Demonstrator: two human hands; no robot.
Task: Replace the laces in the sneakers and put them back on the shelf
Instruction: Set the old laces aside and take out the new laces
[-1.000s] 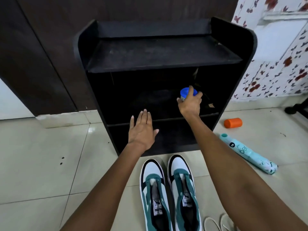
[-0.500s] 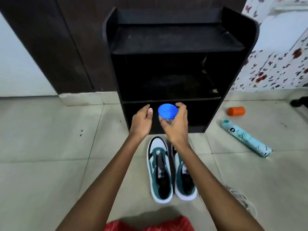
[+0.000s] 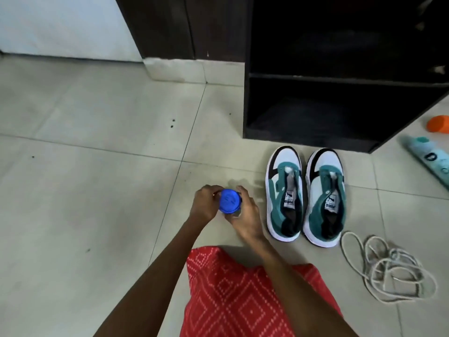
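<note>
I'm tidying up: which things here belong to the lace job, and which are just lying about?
Job: sneakers, white laces, black shelf, probably blue-lidded jar gripped by left hand and right hand.
Lying about: orange container, teal bottle.

I have drawn the jar out of the shelf's middle level and brought it low over the floor, left of the sneakers. My left hand, flat a second ago, now curls round the jar's top. My right hand grips lower.
</note>
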